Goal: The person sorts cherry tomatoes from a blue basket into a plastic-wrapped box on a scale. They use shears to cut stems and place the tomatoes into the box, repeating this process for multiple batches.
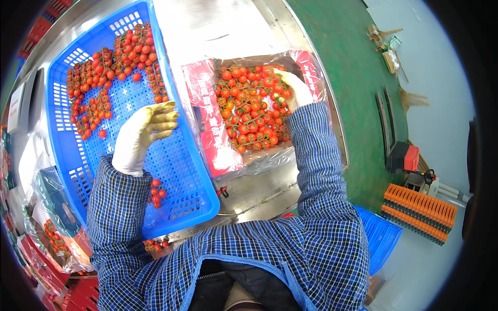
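My left hand (142, 134), in a white glove with yellow-stained fingers, hovers over a blue plastic crate (169, 157). Its fingers are bent and slightly apart, with nothing in them. Bunches of red cherry tomatoes on the vine (134, 48) lie along the crate's far and left sides, and a small cluster (156, 193) sits near its front. To the right, a red-printed cardboard box (218, 134) lined with clear plastic film (268, 163) holds many vine tomatoes (249, 112). Inside its right side, my gloved right hand (298, 91) grips a tomato bunch (277, 86); some fingers are hidden.
Crate and box stand on a metal table (268, 198). Film-wrapped packages (58, 210) lie at the left. Beyond the table's right edge are a green floor (330, 58), orange stacked crates (420, 208) and blue stacked crates (377, 237).
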`<state>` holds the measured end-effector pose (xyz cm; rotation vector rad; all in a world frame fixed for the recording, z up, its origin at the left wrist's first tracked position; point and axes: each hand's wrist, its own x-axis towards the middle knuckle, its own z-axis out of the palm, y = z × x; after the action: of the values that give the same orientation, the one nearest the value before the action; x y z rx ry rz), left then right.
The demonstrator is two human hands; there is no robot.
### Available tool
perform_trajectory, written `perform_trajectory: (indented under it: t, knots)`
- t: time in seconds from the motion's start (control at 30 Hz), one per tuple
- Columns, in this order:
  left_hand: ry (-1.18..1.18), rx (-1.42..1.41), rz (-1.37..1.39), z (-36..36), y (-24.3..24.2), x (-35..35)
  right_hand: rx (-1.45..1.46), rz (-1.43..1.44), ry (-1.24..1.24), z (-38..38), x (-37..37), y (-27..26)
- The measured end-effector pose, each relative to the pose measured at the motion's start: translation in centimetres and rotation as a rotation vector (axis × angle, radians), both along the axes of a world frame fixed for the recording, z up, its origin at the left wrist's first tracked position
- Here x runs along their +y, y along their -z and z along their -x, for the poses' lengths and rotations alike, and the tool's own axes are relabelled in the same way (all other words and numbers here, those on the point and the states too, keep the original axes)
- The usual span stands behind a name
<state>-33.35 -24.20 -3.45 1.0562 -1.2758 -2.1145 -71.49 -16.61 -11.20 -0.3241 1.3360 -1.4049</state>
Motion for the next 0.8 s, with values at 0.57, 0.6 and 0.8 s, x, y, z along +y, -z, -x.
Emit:
perform_trajectory:
  t: [0.57, 0.6, 0.8]
  knots:
    - [-0.047, -0.127, 0.258, 1.2, 0.8, 2.4, 1.593, 0.270, -0.544, -3.0, 4.0, 2.9]
    - [0.015, -0.146, 0.392, 2.2, 0.6, 2.6, 1.674, 0.105, -0.768, -3.5, 4.5, 3.1]
    - [0.429, -0.308, 1.093, 11.7, 3.1, 2.4, 1.799, 0.158, -0.873, -5.2, 5.0, 4.4]
